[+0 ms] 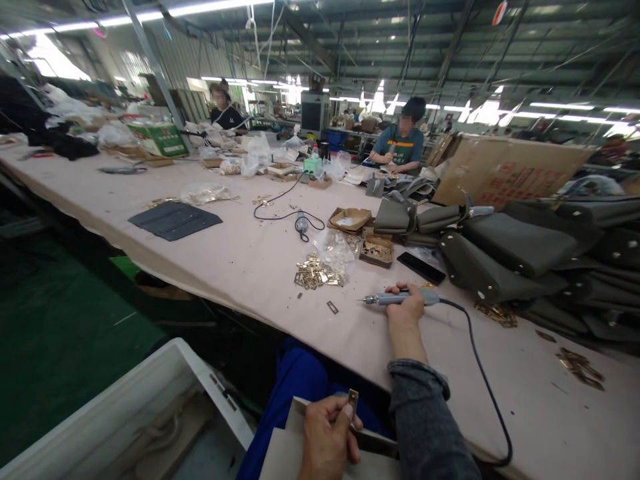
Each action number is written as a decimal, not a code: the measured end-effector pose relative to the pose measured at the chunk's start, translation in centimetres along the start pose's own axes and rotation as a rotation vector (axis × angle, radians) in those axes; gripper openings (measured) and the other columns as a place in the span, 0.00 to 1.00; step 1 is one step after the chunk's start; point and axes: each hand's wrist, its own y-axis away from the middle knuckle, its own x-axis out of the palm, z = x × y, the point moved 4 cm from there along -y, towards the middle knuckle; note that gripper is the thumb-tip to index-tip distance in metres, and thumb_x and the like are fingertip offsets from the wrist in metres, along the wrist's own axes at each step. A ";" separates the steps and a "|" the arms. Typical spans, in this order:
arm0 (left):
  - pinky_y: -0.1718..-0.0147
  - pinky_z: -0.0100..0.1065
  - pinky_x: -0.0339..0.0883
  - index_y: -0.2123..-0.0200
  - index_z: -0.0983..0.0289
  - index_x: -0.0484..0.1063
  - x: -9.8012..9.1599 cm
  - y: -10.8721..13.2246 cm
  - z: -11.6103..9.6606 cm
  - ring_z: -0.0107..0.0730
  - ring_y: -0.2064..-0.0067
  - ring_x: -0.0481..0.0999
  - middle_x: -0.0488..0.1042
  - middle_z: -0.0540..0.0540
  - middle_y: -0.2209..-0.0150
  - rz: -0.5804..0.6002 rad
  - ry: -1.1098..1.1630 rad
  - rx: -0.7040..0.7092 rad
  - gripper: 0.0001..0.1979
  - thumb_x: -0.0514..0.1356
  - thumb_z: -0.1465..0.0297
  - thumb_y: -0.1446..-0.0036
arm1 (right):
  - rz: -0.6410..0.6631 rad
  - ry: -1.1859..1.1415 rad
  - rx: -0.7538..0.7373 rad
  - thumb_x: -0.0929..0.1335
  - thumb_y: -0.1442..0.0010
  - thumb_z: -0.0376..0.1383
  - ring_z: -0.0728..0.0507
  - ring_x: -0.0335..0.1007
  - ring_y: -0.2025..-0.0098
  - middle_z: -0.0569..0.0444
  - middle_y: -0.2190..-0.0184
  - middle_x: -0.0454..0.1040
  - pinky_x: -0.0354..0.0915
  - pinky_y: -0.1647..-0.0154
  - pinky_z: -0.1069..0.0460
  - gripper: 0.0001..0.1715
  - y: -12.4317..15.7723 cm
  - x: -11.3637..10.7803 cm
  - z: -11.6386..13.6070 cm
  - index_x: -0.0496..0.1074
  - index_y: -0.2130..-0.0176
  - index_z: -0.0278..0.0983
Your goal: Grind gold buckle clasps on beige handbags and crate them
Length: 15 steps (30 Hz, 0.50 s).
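Observation:
My right hand point(407, 305) is wrapped around a grey electric screwdriver point(383, 299), which lies almost level over the table with its bit pointing left. A black cord runs from its back end. Low in the view, above my lap, my left hand point(329, 432) pinches a small gold-coloured metal plate point(353, 399) between thumb and finger. Beneath that hand is a beige-grey panel or bag piece point(283, 453), partly covered by the hand. A small rectangular metal frame point(333, 307) lies left of the screwdriver's tip, near a pile of gold metal fittings point(317, 272).
Olive-grey bags point(515, 240) are heaped at right, before a large cardboard box point(510, 170). A phone point(421, 267), a carton of small parts point(377, 251) and a second corded tool point(301, 223) lie on the table point(250, 267). A white bin point(150, 407) stands lower left. A co-worker point(400, 143) sits opposite.

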 end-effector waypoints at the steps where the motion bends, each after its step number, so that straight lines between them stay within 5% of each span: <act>1: 0.88 0.23 0.50 0.73 0.70 0.75 0.0 -0.1 0.1 0.24 0.88 0.68 0.78 0.58 0.76 -0.006 0.007 -0.006 0.26 0.64 0.49 0.43 | -0.020 0.001 -0.012 0.69 0.47 0.32 0.53 0.60 0.82 0.62 0.76 0.67 0.70 0.77 0.54 0.12 -0.2 0.2 -0.7 0.59 0.68 0.38; 15: 0.89 0.23 0.49 0.73 0.69 0.76 -0.5 -1.0 1.3 0.26 0.88 0.70 0.76 0.58 0.80 -0.031 -0.056 -0.024 0.30 0.62 0.44 0.44 | -0.149 0.049 -0.145 0.74 0.52 0.33 0.51 0.63 0.80 0.59 0.77 0.69 0.68 0.82 0.53 0.17 -0.2 1.1 -3.8 0.61 0.70 0.38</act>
